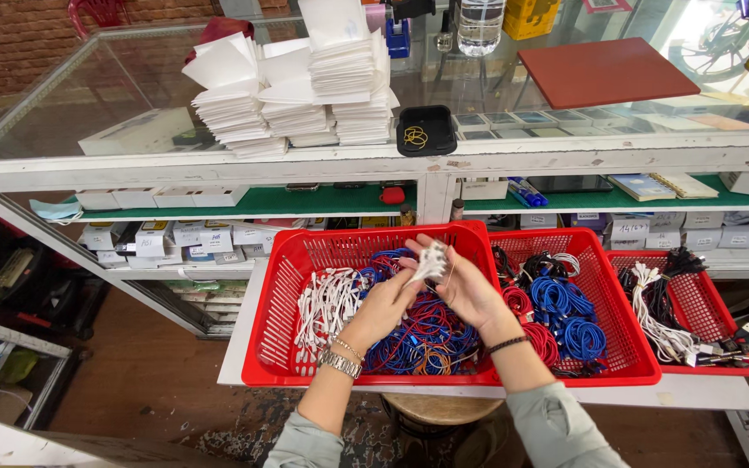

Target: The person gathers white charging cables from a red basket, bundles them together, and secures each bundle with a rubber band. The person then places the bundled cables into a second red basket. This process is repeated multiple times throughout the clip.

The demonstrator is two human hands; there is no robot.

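Two hands (426,290) around clear packet (440,264)

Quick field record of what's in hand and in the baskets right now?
left hand: touching the white cable bundle
right hand: gripping the same bundle
position: both hands above the left red basket
left basket contents: white, blue and red coiled cables
middle red basket: blue, red and black cables
right red basket: white and black cables
counter: stacks of white envelopes, black tray

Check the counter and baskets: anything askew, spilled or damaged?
The stacks of white paper envelopes on the glass counter lean unevenly, top sheets splayed. The white-painted counter frame shows chipped spots. Nothing looks spilled; cables stay inside the red plastic baskets.
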